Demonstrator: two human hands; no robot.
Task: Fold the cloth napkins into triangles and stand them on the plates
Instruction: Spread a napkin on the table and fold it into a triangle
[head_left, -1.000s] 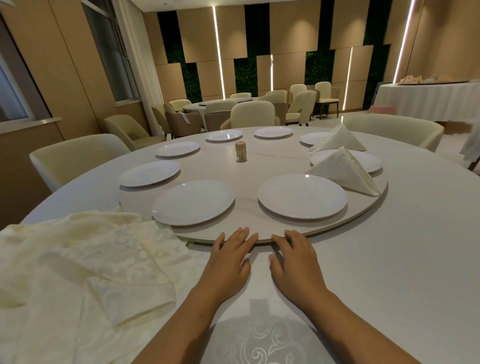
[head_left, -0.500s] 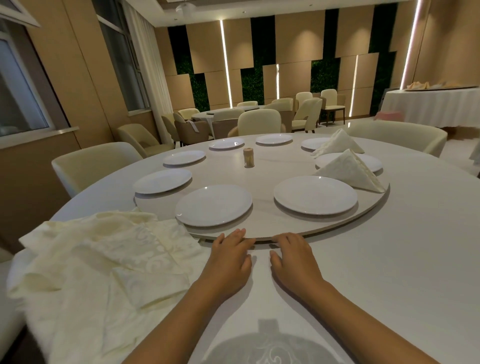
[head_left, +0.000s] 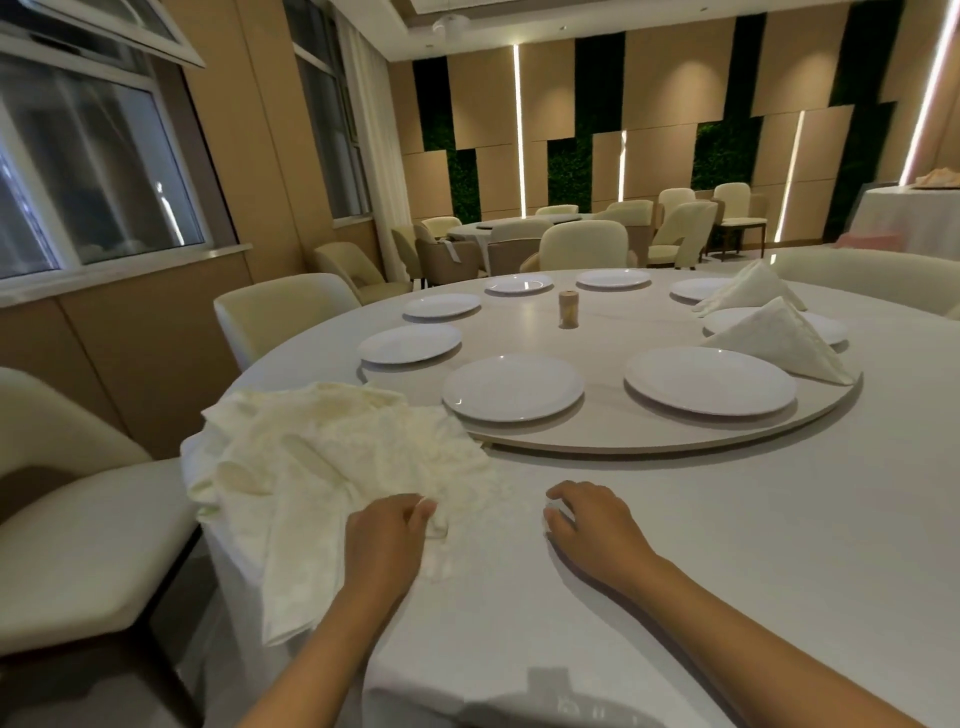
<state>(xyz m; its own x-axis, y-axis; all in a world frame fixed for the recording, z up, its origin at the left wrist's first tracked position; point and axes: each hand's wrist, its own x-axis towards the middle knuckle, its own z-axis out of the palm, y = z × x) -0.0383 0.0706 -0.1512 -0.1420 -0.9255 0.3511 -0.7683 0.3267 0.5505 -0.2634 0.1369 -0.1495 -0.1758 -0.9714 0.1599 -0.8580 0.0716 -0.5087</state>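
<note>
A loose pile of cream cloth napkins lies at the table's left edge, partly hanging over it. My left hand rests at the pile's near right corner, fingers curled, pinching the cloth. My right hand lies on the bare tablecloth to the right of it, fingers loosely bent, holding nothing. Two folded triangle napkins stand on plates at the right of the turntable. The two nearest white plates are bare.
More bare plates ring the turntable's left and far side, around a small wooden toothpick holder in the middle. Cream chairs stand close at the left of the round table. Other tables and chairs fill the room behind.
Both hands have drawn back from the turntable's edge toward me. My left hand moved left onto the napkin pile and took hold of its cloth. The view swung to the left.
</note>
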